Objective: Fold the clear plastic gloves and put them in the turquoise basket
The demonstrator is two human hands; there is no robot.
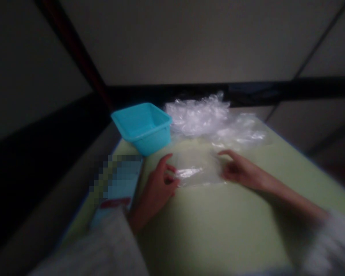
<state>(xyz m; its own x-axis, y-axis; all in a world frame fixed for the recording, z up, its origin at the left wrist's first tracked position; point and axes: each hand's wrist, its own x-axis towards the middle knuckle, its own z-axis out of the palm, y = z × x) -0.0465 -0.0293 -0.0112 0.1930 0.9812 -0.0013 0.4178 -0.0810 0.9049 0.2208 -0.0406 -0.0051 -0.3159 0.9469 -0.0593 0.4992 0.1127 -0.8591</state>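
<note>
So the clear plastic bag (pixel 199 168) is lying flat on the tabletop (pixel 212 226), right around mid-frame. Left hand (pixel 160 183) is at its left edge, fingers half curled with a gap between them and the thumb; right hand (pixel 243 170) is at the right edge, index finger stretched out, the rest tucked in. Too blurry to tell if either one's actually pinching the plastic.

Progress-wise, I'd say this one bag is laid out pretty smooth, while the crumpled clear plastic (pixel 197 117) up past center hasn't been flattened. Can't count how many pieces are in there. The turquoise basin (pixel 153 142) sits just left of that heap.

Brands? Nothing readable, sorry. The pale blue item (pixel 128 174) at lower left is partly pixelated, and its red strip (pixel 115 202) shows no legible lettering.
</note>
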